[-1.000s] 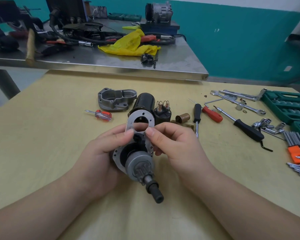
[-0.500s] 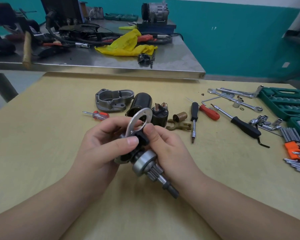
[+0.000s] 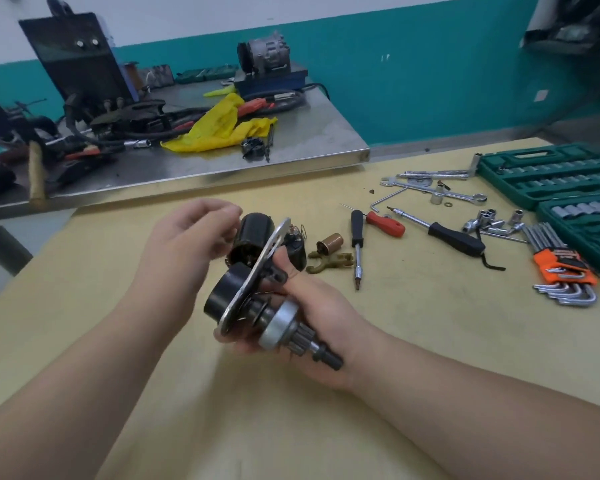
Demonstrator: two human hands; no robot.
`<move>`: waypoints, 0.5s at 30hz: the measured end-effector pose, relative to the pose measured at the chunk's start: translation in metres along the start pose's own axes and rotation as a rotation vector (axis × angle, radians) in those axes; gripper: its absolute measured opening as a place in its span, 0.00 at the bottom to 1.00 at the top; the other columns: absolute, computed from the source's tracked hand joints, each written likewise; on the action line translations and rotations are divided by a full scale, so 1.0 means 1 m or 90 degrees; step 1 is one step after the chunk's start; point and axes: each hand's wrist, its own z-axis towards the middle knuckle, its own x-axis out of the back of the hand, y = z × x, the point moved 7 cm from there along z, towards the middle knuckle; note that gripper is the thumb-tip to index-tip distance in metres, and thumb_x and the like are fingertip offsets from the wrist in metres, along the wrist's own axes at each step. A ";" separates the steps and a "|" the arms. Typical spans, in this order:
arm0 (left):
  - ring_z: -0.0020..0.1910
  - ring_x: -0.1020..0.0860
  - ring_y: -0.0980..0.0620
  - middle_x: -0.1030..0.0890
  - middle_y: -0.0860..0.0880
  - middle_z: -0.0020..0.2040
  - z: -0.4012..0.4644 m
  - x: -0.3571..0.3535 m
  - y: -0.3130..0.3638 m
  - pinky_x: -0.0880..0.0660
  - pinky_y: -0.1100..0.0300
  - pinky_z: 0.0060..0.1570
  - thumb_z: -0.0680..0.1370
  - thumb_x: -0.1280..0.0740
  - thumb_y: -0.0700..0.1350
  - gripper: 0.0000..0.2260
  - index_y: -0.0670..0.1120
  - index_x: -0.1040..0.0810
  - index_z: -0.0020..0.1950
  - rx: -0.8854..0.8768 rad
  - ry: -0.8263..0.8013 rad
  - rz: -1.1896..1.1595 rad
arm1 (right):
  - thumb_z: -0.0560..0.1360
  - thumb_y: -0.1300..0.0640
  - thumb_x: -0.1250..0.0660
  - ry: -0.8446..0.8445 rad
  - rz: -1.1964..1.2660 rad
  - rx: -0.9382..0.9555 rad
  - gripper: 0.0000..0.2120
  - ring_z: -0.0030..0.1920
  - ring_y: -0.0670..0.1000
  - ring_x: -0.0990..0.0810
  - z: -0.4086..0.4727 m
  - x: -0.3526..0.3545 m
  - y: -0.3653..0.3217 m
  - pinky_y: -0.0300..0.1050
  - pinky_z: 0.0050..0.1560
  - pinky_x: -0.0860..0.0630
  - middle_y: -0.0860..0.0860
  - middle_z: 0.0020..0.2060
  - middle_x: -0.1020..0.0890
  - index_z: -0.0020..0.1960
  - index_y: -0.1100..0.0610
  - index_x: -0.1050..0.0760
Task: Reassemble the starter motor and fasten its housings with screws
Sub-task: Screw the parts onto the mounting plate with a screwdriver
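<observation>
My right hand (image 3: 312, 327) grips the starter drive assembly (image 3: 278, 323) above the table, geared shaft pointing toward me. A flat silver plate (image 3: 257, 275) sits tilted on the assembly, with a black round part (image 3: 224, 294) on its left side. My left hand (image 3: 191, 233) hovers just left of the plate with fingers loosely curled, holding nothing. Behind it lie the black motor housing (image 3: 253, 233) and the solenoid (image 3: 297, 251), partly hidden. A bronze bushing (image 3: 329, 243) and an olive fork lever (image 3: 329, 262) lie to the right.
A black screwdriver (image 3: 356, 237), a red-handled one (image 3: 385, 224), a ratchet driver (image 3: 454, 237), wrenches (image 3: 433, 188), sockets and orange hex keys (image 3: 565, 268) lie right. Green socket cases (image 3: 551, 174) sit at the far right. A cluttered steel bench (image 3: 291, 147) stands behind.
My left hand has let go of the plate and pulled up and left. My right hand alone holds the assembly, now turned so the plate is edge-on. The view shifted.
</observation>
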 end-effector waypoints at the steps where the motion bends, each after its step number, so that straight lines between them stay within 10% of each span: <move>1: 0.45 0.17 0.52 0.13 0.49 0.47 0.008 -0.006 0.003 0.20 0.51 0.52 0.77 0.28 0.50 0.06 0.51 0.14 0.51 -0.013 -0.018 0.068 | 0.74 0.34 0.26 -0.018 -0.002 -0.019 0.41 0.60 0.70 0.18 0.000 0.000 0.000 0.53 0.44 0.15 0.67 0.67 0.19 0.74 0.63 0.27; 9: 0.65 0.23 0.45 0.21 0.47 0.66 0.051 -0.093 -0.002 0.26 0.51 0.66 0.77 0.25 0.56 0.27 0.53 0.26 0.75 -0.138 -0.377 0.766 | 0.78 0.35 0.30 -0.079 0.007 -0.063 0.34 0.56 0.65 0.16 -0.003 0.004 -0.004 0.52 0.43 0.14 0.65 0.64 0.19 0.70 0.61 0.24; 15: 0.66 0.25 0.40 0.22 0.45 0.68 0.061 -0.110 -0.013 0.27 0.49 0.65 0.76 0.24 0.53 0.35 0.53 0.35 0.81 -0.113 -0.505 0.990 | 0.77 0.33 0.29 -0.074 0.035 -0.012 0.34 0.50 0.62 0.12 -0.001 0.008 -0.015 0.52 0.43 0.14 0.62 0.59 0.15 0.67 0.61 0.20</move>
